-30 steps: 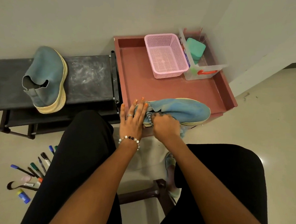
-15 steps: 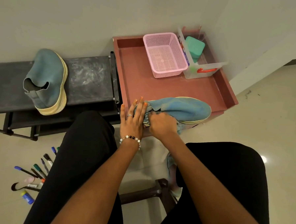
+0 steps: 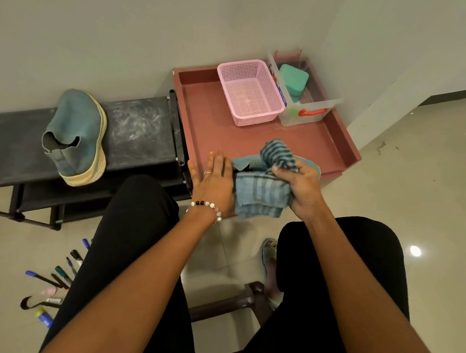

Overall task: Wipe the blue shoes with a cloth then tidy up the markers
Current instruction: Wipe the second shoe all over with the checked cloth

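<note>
- Right hand [image 3: 302,189] is bunching the striped cloth [image 3: 263,194], fingers curled tight around it.
- Left hand [image 3: 215,178], fingers straight and together, is bracing the blue shoe [image 3: 244,162], mostly hidden, on the red tray [image 3: 333,143].
- Wiping is underway; the second shoe [image 3: 76,135] is probably waiting on the black bench [image 3: 137,133], markers [image 3: 59,275] lying on the floor.
</note>
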Motion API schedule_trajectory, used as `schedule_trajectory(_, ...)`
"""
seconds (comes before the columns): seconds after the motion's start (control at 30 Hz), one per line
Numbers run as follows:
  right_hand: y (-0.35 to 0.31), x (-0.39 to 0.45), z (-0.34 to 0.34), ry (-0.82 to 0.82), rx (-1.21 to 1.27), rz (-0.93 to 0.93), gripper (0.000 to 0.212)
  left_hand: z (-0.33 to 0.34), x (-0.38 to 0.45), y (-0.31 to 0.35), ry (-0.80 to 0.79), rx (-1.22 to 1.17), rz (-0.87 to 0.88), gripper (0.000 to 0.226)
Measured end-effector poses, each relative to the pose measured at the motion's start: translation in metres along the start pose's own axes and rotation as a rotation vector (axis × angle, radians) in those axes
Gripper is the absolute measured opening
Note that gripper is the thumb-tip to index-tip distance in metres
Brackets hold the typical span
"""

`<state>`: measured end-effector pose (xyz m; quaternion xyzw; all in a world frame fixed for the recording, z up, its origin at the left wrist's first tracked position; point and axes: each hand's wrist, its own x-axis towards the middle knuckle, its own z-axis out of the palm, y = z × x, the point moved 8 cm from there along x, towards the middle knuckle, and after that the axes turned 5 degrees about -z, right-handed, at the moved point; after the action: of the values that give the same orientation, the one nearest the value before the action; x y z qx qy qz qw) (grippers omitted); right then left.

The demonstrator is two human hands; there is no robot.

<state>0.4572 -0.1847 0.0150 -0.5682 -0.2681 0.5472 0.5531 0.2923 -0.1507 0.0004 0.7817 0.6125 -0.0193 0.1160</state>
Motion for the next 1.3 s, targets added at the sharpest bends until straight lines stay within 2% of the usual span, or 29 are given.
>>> schedule_trajectory(0.07,-0.017,-0.009,0.004,-0.063,0.257,-0.057,0.021,-0.031,0.003,0.004,0.024,-0.336,0.053,0.057)
schedule_trajectory(0.1,-0.023,-0.015,0.009,-0.113,0.337,-0.078,0.028,-0.045,0.003,0.002,0.022,-0.581,0.05,0.047)
schedule_trajectory(0.13,-0.026,-0.02,0.012,-0.156,0.385,-0.094,0.036,-0.05,0.001,-0.002,-0.026,-0.843,0.009,0.038)
schedule_trajectory(0.2,-0.027,-0.027,0.017,-0.211,0.431,-0.109,0.053,-0.046,-0.012,-0.002,-0.244,-1.311,-0.116,0.037)
schedule_trajectory(0.27,-0.03,-0.029,0.019,-0.227,0.433,-0.122,0.061,-0.032,-0.026,0.005,-0.466,-1.507,-0.212,0.055)
schedule_trajectory(0.33,-0.033,-0.03,0.019,-0.236,0.415,-0.144,0.057,-0.024,-0.032,0.017,-0.618,-1.632,-0.176,0.072)
schedule_trajectory(0.43,-0.039,-0.031,0.015,-0.256,0.388,-0.185,0.051,-0.02,-0.029,0.024,-0.688,-1.77,-0.144,0.08)
schedule_trajectory(0.57,-0.041,-0.027,0.011,-0.242,0.381,-0.21,0.049,-0.015,-0.019,0.012,-0.636,-1.752,-0.223,0.062)
schedule_trajectory(0.67,-0.034,-0.021,0.002,-0.128,0.449,-0.185,0.036,-0.012,-0.012,0.006,-0.561,-1.709,-0.258,0.017)
schedule_trajectory(0.7,-0.032,-0.019,0.0,-0.092,0.458,-0.179,0.034,-0.011,-0.011,0.006,-0.547,-1.692,-0.268,0.009)
schedule_trajectory(0.77,-0.029,-0.017,0.0,-0.05,0.433,-0.17,0.036,-0.007,-0.009,0.007,-0.525,-1.672,-0.281,0.009)
schedule_trajectory(0.87,-0.02,-0.014,0.001,0.01,0.237,-0.085,0.053,-0.007,-0.004,0.001,-0.436,-1.606,-0.291,0.014)
schedule_trajectory(0.97,-0.002,-0.018,0.009,-0.086,0.085,0.086,0.07,-0.015,0.001,-0.002,-0.367,-1.534,-0.238,0.016)
schedule_trajectory(1.07,0.018,-0.031,0.02,-0.231,0.093,0.33,0.061,-0.021,0.001,0.002,-0.368,-1.448,-0.118,0.015)
schedule_trajectory(1.13,0.027,-0.038,0.022,-0.255,0.05,0.425,0.056,-0.022,-0.001,0.005,-0.398,-1.404,-0.075,0.013)
schedule_trajectory(1.2,0.03,-0.037,0.016,-0.194,0.028,0.439,0.053,-0.021,-0.003,0.0,-0.386,-1.307,-0.095,0.009)
schedule_trajectory(1.3,0.022,-0.027,-0.019,0.091,-0.017,0.324,0.053,-0.026,0.005,-0.029,-0.127,-0.857,-0.168,0.007)
